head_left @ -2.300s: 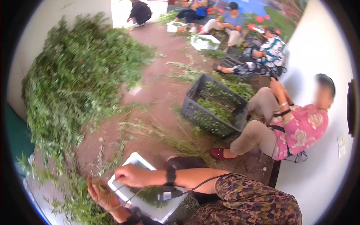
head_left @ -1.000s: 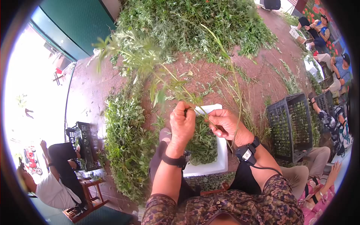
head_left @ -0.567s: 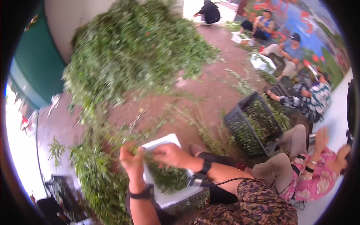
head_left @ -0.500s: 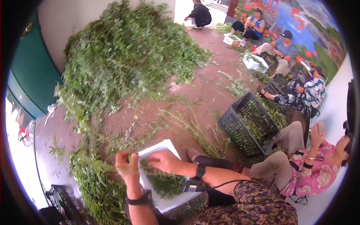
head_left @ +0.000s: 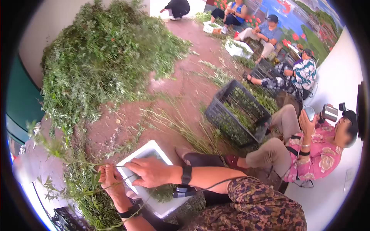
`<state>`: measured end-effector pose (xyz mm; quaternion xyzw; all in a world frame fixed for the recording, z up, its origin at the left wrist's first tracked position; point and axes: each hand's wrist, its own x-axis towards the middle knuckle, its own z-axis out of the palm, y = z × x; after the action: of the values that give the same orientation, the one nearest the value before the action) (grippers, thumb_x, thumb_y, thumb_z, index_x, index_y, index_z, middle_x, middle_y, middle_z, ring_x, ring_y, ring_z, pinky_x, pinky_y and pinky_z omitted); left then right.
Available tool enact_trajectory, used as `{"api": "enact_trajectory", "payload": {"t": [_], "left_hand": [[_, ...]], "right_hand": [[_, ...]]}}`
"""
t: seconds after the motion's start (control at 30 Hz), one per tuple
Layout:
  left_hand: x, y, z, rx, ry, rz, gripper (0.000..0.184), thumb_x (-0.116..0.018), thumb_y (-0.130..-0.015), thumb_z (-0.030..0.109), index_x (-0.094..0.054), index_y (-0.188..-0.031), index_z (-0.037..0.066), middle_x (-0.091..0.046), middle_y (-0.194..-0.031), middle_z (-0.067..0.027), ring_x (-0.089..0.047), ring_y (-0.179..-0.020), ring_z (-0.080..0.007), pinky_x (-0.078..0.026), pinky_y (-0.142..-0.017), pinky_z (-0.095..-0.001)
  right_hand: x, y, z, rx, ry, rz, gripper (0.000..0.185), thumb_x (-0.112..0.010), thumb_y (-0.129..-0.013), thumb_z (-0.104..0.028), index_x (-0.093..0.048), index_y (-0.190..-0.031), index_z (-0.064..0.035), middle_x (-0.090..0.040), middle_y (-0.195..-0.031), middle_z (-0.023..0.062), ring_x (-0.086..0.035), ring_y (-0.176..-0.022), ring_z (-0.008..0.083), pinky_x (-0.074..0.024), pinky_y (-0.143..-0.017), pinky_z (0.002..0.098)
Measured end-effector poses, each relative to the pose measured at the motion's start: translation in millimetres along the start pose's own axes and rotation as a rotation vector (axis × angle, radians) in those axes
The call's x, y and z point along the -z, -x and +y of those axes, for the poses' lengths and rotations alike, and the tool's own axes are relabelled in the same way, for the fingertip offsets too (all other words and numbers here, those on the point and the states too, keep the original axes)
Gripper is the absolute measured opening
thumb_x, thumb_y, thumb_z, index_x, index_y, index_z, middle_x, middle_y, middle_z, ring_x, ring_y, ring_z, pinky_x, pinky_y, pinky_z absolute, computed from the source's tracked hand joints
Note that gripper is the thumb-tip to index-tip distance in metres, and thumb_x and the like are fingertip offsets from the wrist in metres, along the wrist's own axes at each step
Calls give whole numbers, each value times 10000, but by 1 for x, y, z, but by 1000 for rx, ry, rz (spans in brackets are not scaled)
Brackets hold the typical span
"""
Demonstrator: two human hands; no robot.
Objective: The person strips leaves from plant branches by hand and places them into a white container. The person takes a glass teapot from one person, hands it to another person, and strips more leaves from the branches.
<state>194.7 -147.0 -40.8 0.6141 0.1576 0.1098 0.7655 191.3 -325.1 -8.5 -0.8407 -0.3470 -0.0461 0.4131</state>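
Note:
My left hand [head_left: 111, 181] is closed round a thin green plant stem [head_left: 83, 162], whose leafy end reaches out to the left. Close beside it, my right hand [head_left: 148, 171] is over the white foam box [head_left: 163, 206], its fingers bent near the stem; whether they grip anything is hard to make out. Cut green leaves [head_left: 161, 193] lie inside the box, partly hidden under my right forearm. Below and left of my left hand is a heap of leafy stems [head_left: 90, 208].
A large pile of plants [head_left: 104, 57] rises at the upper left. Loose stems [head_left: 181, 129] lie on the floor beside a black crate [head_left: 235, 115]. A co-worker in pink [head_left: 316, 154] sits at the right, holding a metal cup [head_left: 330, 112]. More people sit farther back.
The view has swung right. My right hand's fingers have shifted beside the stem near my left hand. The co-worker in pink now has metal containers raised in both hands.

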Motion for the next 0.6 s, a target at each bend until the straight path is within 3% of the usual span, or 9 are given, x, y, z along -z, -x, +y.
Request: {"api": "enact_trajectory", "payload": {"t": [0.13,0.23,0.3,0.33,0.37,0.4,0.43,0.5,0.6], "left_hand": [[-5,5,5,40,154,-58,158,-545,-858,125,-539,-737,23,-438,-598,43,-323,-474,-16,-224,-396,-174],[-8,0,10,53,95,-107,132,-515,-890,119,-571,-822,21,-402,-539,43,-310,-423,-22,-223,-363,-189],[-24,11,25,-206,-320,-66,191,-529,-854,74,-539,-666,43,-373,-538,63,-293,-436,-28,-207,-381,-208],[-21,6,18,54,-115,10,226,-545,-843,82,-502,-621,87,-355,-538,75,-299,-443,-30,-209,-392,-214],[-19,9,19,101,-113,-15,246,-559,-837,85,-483,-605,116,-359,-546,81,-320,-461,-19,-223,-398,-209],[-14,7,13,80,21,-66,226,-553,-844,91,-504,-626,116,-378,-549,78,-336,-469,-17,-239,-404,-206],[-15,9,12,41,-72,-25,168,-543,-862,106,-565,-697,84,-397,-547,71,-336,-456,-19,-249,-402,-204],[-12,8,5,-12,97,-167,159,-522,-895,122,-609,-885,-10,-419,-536,49,-351,-446,-28,-265,-400,-202],[-10,9,7,37,184,-230,232,-532,-920,199,-593,-916,-25,-412,-525,35,-321,-434,-39,-249,-396,-194]], "right_hand": [[-14,0,11,-14,39,68,342,-619,-768,-88,-487,-1068,8,-552,-805,141,-606,-716,295,-489,-576,369],[-10,1,10,-27,-57,84,319,-608,-785,-89,-495,-1069,1,-573,-786,163,-609,-706,324,-491,-589,398],[-23,5,23,-15,-197,152,209,-524,-853,-135,-549,-1016,-7,-597,-761,180,-615,-708,342,-486,-591,422],[-29,6,31,-55,-230,108,165,-514,-862,-128,-566,-955,-2,-596,-755,183,-608,-720,354,-479,-593,406],[-24,3,24,-81,-340,117,134,-502,-871,-107,-571,-914,0,-587,-719,171,-608,-669,313,-467,-565,386],[-28,-3,21,-89,-434,150,142,-493,-893,-108,-581,-901,3,-573,-656,114,-581,-594,214,-447,-533,347],[-19,0,14,-329,-475,-29,161,-476,-921,-127,-580,-936,-5,-542,-602,52,-516,-519,110,-426,-476,275],[-13,-3,12,-689,-929,-196,225,-483,-929,-179,-571,-1043,-6,-521,-583,48,-424,-404,77,-342,-371,217],[-9,-2,23,-820,-1297,-350,272,-513,-921,-274,-545,-1004,-18,-469,-540,5,-374,-373,56,-286,-327,183]]}}
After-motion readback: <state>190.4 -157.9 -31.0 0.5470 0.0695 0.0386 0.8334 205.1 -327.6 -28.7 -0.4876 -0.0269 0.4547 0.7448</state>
